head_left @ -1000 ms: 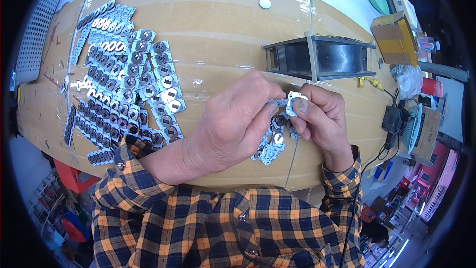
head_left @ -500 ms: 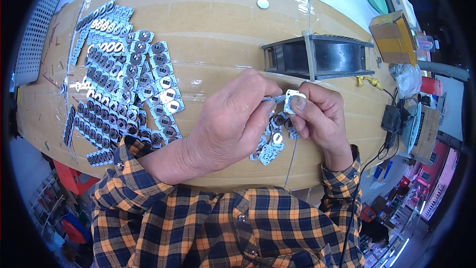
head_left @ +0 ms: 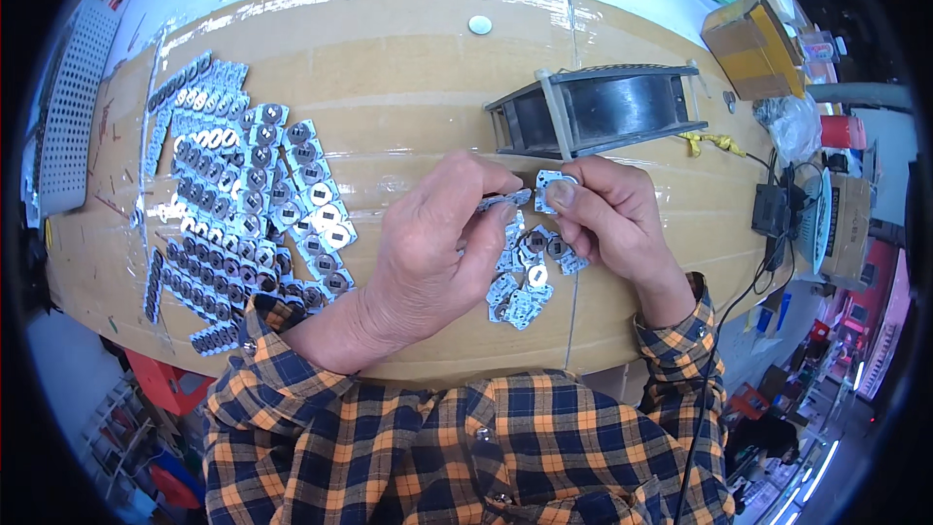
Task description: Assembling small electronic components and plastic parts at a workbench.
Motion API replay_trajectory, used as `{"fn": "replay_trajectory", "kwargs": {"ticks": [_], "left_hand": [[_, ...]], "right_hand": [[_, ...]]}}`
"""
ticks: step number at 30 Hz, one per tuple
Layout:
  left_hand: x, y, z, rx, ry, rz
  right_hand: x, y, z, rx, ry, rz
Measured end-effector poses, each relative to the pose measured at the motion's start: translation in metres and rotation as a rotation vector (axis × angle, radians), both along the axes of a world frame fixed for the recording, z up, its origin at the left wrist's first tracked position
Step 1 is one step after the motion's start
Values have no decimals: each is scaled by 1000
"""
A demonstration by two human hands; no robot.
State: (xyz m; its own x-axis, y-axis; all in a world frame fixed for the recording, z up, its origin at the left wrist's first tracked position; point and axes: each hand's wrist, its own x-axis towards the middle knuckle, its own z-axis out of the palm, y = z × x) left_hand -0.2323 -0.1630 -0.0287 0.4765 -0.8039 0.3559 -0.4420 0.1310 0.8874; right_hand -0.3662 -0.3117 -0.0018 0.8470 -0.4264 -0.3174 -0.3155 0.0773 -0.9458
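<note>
Between the thumb and fingers of my left hand (head_left: 428, 253) is a strip of small circuit boards (head_left: 505, 199), seen nearly edge-on. My right hand (head_left: 619, 228) pinches a small white-blue circuit board (head_left: 546, 187) under its thumb, close to the tip of that strip. Whether the two pieces are joined cannot be told. Below the hands lies a loose pile of small circuit boards (head_left: 525, 301), some with round dark or silvery discs. To the left, many strips of similar boards (head_left: 219, 190) lie in overlapping rows.
A black box fan (head_left: 622, 112) stands on the cardboard-covered table (head_left: 389, 68) beyond my right hand. Further off are a round white disc (head_left: 479, 25) and a cardboard box (head_left: 753, 44). A perforated white tray (head_left: 73, 107) sits at far left; a black adapter (head_left: 773, 209) with cables at right.
Both hands have shifted slightly left in the picture, still holding their boards. The strip has parted a little from the right-hand board, and the whole view has shifted a little.
</note>
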Motion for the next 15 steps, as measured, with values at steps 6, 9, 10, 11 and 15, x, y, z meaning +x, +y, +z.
{"fn": "replay_trajectory", "kwargs": {"ticks": [6,9,10,11,15], "left_hand": [[0,1,0,-15,-8,1],[-1,1,-1,-3,48,-20],[-2,1,-1,9,78,-16],[-2,2,-1,12,72,-23],[-2,3,-2,32,95,-18]], "right_hand": [[-2,-4,-1,-110,-35,60],[-6,-9,-9,-343,-154,137],[-6,-10,-10,-395,-168,176],[-7,-11,-11,-447,-182,215],[-6,-11,-9,-447,-191,246]]}}
